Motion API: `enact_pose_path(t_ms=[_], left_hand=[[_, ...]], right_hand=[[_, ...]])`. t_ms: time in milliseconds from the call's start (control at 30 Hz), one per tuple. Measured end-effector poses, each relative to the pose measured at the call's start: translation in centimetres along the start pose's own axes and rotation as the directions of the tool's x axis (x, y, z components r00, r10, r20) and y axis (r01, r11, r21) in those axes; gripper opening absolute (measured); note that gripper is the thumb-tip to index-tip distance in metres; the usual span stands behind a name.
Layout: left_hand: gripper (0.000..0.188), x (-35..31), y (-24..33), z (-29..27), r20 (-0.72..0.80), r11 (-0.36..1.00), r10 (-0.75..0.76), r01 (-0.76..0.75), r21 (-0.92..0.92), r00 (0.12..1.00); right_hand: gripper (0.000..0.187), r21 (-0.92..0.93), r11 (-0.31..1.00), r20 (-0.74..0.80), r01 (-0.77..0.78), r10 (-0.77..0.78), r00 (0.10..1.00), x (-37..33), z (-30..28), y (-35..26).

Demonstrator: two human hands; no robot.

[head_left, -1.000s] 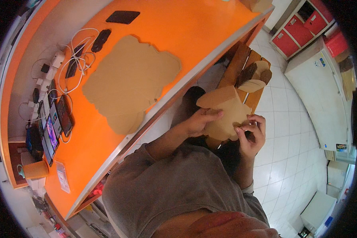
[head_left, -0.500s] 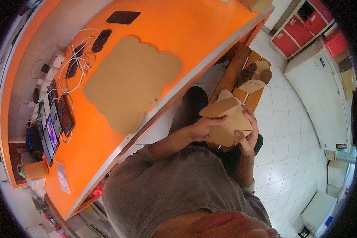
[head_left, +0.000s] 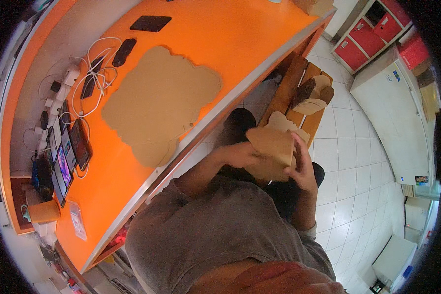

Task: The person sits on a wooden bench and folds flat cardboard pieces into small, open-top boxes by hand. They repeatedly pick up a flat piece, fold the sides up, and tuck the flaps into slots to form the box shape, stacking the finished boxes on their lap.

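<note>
In front of my lap I hold a brown cardboard box blank [head_left: 274,152], partly folded, with flaps standing up. My right hand [head_left: 303,167] grips its right side, thumb and fingers closed around the edge. At the left side, my left hand [head_left: 242,156] is closed on the cardboard, its fingertips partly hidden and slightly blurred. Just beyond the piece, another flat-looking cardboard piece [head_left: 280,120] lies on the wooden bench [head_left: 290,78]. Farther along the bench sits a group of folded brown cardboard pieces [head_left: 312,104] with curved flaps.
A stack of flat cardboard blanks [head_left: 161,103] lies on the orange table [head_left: 206,34] to my left. Phones [head_left: 63,164], white cables [head_left: 100,73] and a power strip line its far side. A white fridge [head_left: 389,112] and red lockers [head_left: 367,39] stand to the right.
The cardboard in my hands has tilted and its flaps have folded up, so it looks narrower. My left hand has shifted from the top of the cardboard to its left side.
</note>
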State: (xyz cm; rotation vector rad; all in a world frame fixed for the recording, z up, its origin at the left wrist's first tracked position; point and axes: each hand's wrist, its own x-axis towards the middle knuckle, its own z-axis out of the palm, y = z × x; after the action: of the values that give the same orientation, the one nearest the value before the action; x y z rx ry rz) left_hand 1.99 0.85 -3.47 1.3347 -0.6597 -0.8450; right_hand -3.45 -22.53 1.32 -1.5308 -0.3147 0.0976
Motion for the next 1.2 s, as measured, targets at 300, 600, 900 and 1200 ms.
enact_pose_path(t_ms=[300,600,900,1200], left_hand=[[0.058,1.9,7.2,-1.0,-0.081,0.684,-0.434,0.386,0.619,0.897],[0.112,3.2,4.8,0.5,-0.556,0.818,0.564,-0.318,0.48,0.611],[0.117,3.3,2.9,0.1,-0.304,0.986,0.164,-0.159,0.04,0.939],[0.127,16.6,-4.5,-5.1,-0.237,0.954,-0.064,0.129,0.269,0.969]], right_hand=[[0.098,-0.117,0.97,-0.1,-0.211,0.2,0.975,-1.7,-1.5,1.4],[0.104,0.101,0.98,-0.379,0.171,-0.121,0.918,-0.5,-1.5,1.7],[0.108,0.118,0.983,-0.382,0.138,-0.084,0.92,-0.4,-0.8,1.5],[0.102,0.215,0.964,-0.744,0.155,0.059,0.666,-4.2,-5.5,4.2]])
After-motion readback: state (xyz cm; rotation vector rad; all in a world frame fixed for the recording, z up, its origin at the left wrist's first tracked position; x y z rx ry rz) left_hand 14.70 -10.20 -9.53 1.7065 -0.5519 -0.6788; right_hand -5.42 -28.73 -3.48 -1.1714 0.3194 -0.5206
